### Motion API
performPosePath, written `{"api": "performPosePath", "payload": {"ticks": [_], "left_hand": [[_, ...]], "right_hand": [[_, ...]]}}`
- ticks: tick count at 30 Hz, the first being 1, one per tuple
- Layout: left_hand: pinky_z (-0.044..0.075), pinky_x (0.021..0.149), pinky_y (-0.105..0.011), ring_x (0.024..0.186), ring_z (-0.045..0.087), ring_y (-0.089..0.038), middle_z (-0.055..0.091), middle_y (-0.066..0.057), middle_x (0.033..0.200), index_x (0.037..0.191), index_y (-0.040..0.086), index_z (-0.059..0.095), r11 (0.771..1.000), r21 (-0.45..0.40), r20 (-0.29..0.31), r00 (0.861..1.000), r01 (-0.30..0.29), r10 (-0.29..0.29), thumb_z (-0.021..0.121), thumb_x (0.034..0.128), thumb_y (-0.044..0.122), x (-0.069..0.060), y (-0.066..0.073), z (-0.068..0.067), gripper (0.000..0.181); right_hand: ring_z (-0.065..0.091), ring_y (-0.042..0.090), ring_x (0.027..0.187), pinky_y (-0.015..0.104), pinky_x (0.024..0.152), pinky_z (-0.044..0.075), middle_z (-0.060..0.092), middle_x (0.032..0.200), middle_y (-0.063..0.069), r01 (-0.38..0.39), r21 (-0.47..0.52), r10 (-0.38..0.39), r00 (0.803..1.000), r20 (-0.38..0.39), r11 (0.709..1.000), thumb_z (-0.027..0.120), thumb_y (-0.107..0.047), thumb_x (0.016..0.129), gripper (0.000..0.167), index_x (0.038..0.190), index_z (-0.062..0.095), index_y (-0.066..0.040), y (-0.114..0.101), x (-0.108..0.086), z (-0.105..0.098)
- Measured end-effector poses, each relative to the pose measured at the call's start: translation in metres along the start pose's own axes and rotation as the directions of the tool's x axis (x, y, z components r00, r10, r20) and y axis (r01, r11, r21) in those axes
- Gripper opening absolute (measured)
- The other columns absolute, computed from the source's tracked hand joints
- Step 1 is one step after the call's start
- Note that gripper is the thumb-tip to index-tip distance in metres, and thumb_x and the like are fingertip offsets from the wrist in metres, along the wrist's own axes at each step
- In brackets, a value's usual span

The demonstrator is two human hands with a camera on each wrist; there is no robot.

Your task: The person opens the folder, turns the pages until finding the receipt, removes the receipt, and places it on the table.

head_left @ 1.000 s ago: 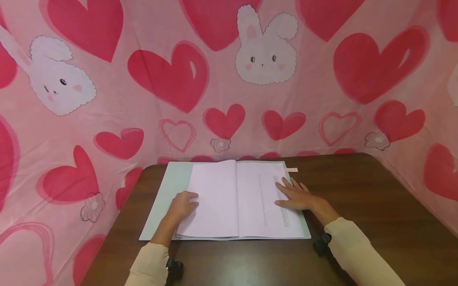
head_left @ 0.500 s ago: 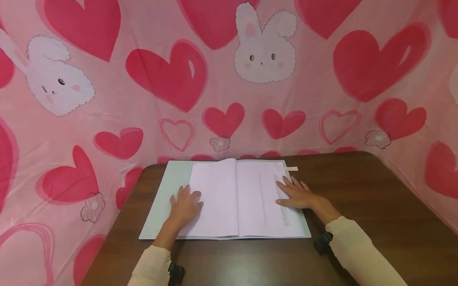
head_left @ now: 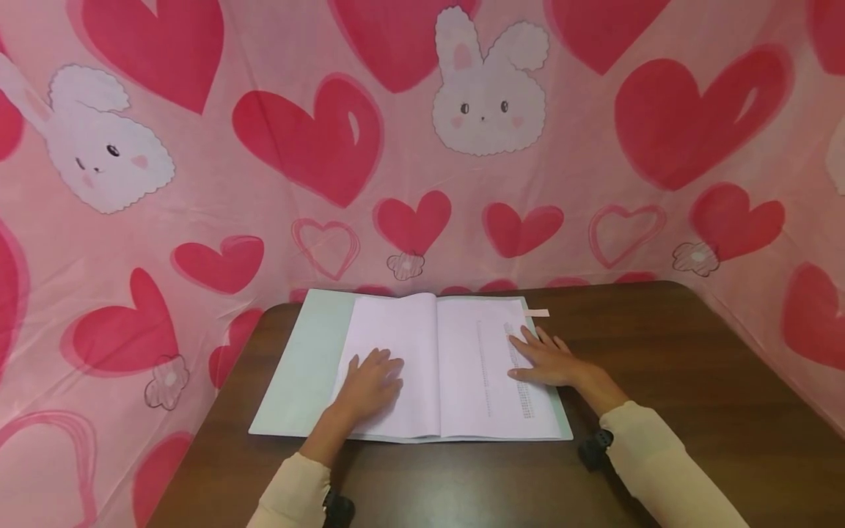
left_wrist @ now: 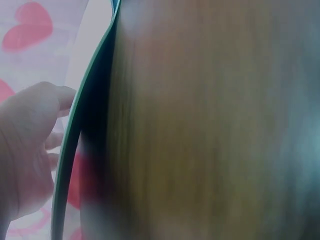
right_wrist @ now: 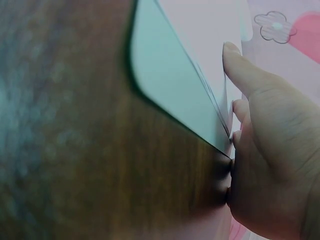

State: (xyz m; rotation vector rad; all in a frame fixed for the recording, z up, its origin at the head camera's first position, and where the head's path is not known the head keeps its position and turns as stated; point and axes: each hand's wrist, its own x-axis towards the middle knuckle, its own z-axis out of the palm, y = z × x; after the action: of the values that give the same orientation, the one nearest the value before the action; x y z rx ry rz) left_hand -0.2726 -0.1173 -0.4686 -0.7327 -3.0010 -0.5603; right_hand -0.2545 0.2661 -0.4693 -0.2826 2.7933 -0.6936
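A folder with a pale green cover [head_left: 297,367] lies open on the table, white pages [head_left: 409,330] spread inside it. My left hand [head_left: 370,385] rests on the left page, its fingers pointing toward the fold. In the left wrist view, the cover's edge [left_wrist: 75,110] bows up off the table beside that hand. On the printed right page [head_left: 462,367], my right hand [head_left: 551,363] lies with fingers spread near the outer edge. The right wrist view has the thumb [right_wrist: 237,65] over the page, with the green cover corner [right_wrist: 160,65] beneath the sheets.
A small pale tab [head_left: 538,313] sticks out past the folder's right edge. The dark wooden table [head_left: 686,367] extends around the folder. Behind it hangs a pink cloth [head_left: 396,169] printed with hearts and rabbits. A small black camera [head_left: 594,449] is on the right wrist.
My left hand has moved from the page's left edge rightward onto the page. The green cover's left side has shifted slightly outward and up. The right hand stays in place.
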Motion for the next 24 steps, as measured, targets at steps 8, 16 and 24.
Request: {"api": "performPosePath", "payload": {"ticks": [8, 16, 24], "left_hand": [[0.019, 0.117, -0.077, 0.151, 0.037, -0.042, 0.053, -0.013, 0.154, 0.145, 0.019, 0.057, 0.999, -0.026, 0.030, 0.999, -0.039, 0.040, 0.055, 0.1000, 0.040, 0.003, 0.018, 0.011, 0.050], [0.018, 0.118, -0.076, 0.154, 0.032, -0.040, 0.044, -0.012, 0.161, 0.153, 0.025, 0.048, 0.997, -0.001, 0.078, 0.994, -0.081, 0.081, 0.050, 0.0999, 0.051, 0.004, 0.034, 0.019, 0.059], [0.018, 0.117, -0.078, 0.157, 0.024, -0.042, 0.031, -0.003, 0.169, 0.150, 0.033, 0.051, 0.983, -0.015, 0.087, 0.980, -0.181, 0.181, 0.049, 0.0993, 0.057, 0.003, 0.044, 0.018, 0.056]], "right_hand": [[-0.003, 0.054, 0.155, 0.074, 0.120, -0.005, 0.007, 0.171, 0.024, -0.011, -0.024, 0.011, 1.000, -0.007, 1.000, 0.061, -0.062, 0.089, 0.095, 0.162, 0.025, -0.013, -0.001, 0.000, 0.000], [0.001, 0.056, 0.154, 0.075, 0.119, -0.002, 0.011, 0.170, 0.026, -0.010, -0.032, 0.010, 1.000, -0.016, 0.999, 0.063, -0.062, 0.087, 0.095, 0.161, 0.028, -0.012, -0.002, -0.002, 0.002], [0.000, 0.055, 0.155, 0.075, 0.120, -0.003, 0.010, 0.170, 0.025, -0.010, -0.031, 0.009, 1.000, -0.018, 0.999, 0.063, -0.062, 0.087, 0.096, 0.161, 0.027, -0.013, -0.002, -0.001, 0.000]]}}
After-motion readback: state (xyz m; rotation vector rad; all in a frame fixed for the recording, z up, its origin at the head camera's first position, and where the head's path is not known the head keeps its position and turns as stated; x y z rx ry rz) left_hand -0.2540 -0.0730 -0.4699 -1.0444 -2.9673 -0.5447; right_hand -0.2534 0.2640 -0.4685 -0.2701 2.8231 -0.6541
